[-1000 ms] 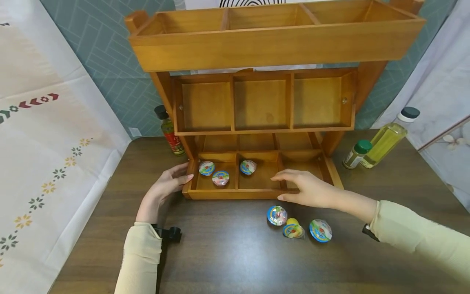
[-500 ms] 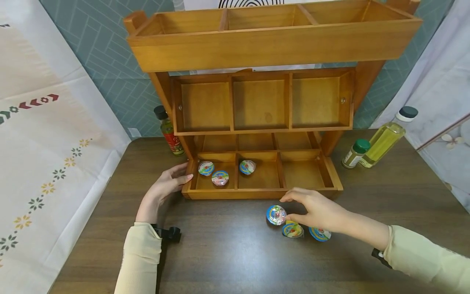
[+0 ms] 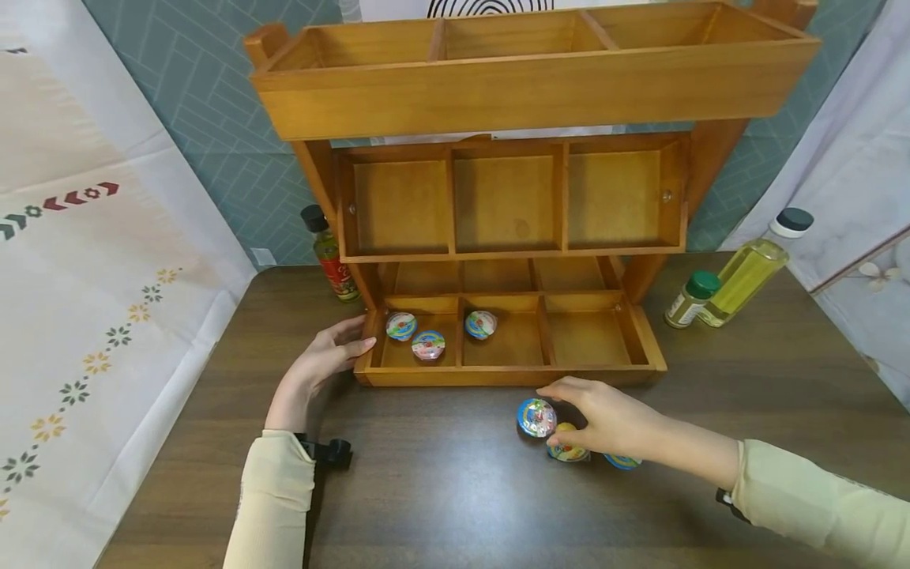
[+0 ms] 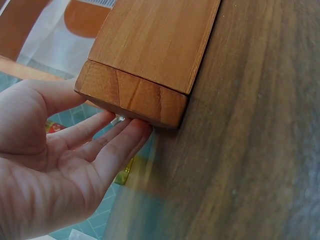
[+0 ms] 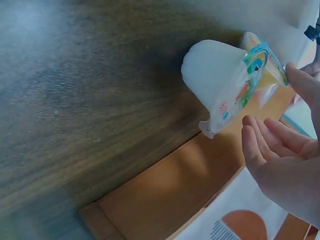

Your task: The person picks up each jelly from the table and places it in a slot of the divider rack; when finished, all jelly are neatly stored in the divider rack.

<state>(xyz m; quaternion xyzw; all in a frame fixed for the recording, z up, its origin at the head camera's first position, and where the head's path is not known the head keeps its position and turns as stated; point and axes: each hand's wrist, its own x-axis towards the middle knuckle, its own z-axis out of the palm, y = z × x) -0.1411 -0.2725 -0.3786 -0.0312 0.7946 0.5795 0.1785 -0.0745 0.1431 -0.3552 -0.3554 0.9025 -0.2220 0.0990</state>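
My left hand rests at the left end of the wooden rack's bottom tray. In the left wrist view, its nearly straight fingers touch the tray's end. My right hand is over three small jelly cups on the table, thumb and fingers apart. Its thumb overlaps the lid of a yellow jelly cup. Left of that sits a blue-rimmed jelly cup. A whitish jelly cup, partly hidden under the hand in the head view, stands nearest the right wrist camera. Three more cups, including a pink one, lie in the tray.
Above the bottom tray are a middle shelf and a top shelf, each with three compartments. A red-labelled bottle stands left of the rack. To the right are a green-capped jar and an oil bottle.
My right hand has moved from over the tray's front edge down toward me, to the cups on the table. My left hand stays at the tray's end.
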